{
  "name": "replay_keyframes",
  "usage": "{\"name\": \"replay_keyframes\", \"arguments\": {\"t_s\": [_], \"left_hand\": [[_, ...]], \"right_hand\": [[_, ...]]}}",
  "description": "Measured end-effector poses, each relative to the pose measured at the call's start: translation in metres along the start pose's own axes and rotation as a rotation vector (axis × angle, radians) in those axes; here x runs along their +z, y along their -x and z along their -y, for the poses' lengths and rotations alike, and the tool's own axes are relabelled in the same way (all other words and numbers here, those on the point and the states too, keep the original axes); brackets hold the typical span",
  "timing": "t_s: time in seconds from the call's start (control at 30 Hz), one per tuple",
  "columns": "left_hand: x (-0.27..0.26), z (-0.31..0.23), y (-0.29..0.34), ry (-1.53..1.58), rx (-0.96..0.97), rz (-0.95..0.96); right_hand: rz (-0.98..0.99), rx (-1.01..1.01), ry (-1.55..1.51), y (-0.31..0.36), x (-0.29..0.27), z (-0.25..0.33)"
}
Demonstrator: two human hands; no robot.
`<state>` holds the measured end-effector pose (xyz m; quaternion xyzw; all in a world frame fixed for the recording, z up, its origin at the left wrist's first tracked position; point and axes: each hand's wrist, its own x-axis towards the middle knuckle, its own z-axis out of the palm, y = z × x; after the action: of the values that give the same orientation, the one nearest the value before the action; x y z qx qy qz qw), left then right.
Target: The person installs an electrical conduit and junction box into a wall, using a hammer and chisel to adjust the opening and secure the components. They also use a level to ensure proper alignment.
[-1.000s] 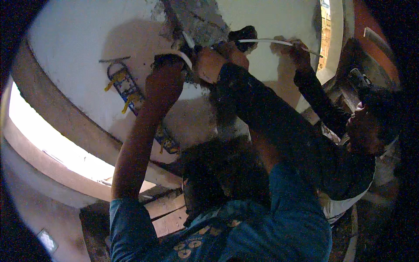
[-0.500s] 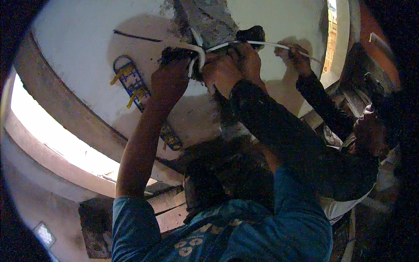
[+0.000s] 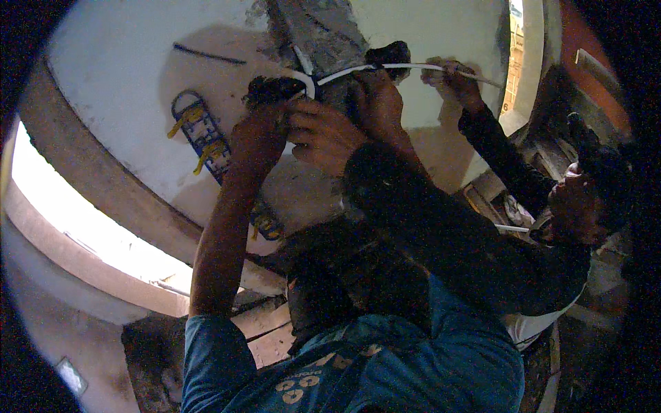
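Observation:
My left hand [image 3: 258,141] is raised to the wall with its fingers closed, just below a dark rough hole [image 3: 273,91]. What it pinches is hidden. A white bendy tube or cable [image 3: 345,71] runs across the grey strip, and a bent white end [image 3: 309,85] curves down near my left fingers. My right hand [image 3: 383,103] is closed at the tube, below a second dark hole [image 3: 387,55]; its forearm passes behind a co-worker's dark sleeve [image 3: 427,199]. That co-worker's hand [image 3: 323,134] meets my left fingers, while their other hand [image 3: 463,86] holds the tube farther right.
A long blue frame with yellow straps [image 3: 206,141] lies against the pale wall [image 3: 441,31]. Rough grey cement [image 3: 320,34] runs down the middle. The co-worker [image 3: 578,199] is close on my right. A bright opening [image 3: 89,213] is at the left.
My left hand has moved slightly left and down. The co-worker's near hand has shifted left toward it, fingers now extended. The tube remains across the wall between the hands.

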<state>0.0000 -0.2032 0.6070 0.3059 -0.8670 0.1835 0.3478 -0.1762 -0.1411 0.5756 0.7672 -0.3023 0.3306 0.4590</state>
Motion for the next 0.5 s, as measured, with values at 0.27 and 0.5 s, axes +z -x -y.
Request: {"name": "replay_keyframes", "arguments": {"t_s": [0.27,0.5], "left_hand": [[-0.002,-0.002,0.007,-0.071,-0.089,0.028],[-0.004,-0.001,0.010,-0.065,-0.133,0.066]], "right_hand": [[-0.020,0.006,0.071,-0.005,0.011,-0.001],[-0.049,0.081,0.094,-0.011,0.020,0.001]]}}
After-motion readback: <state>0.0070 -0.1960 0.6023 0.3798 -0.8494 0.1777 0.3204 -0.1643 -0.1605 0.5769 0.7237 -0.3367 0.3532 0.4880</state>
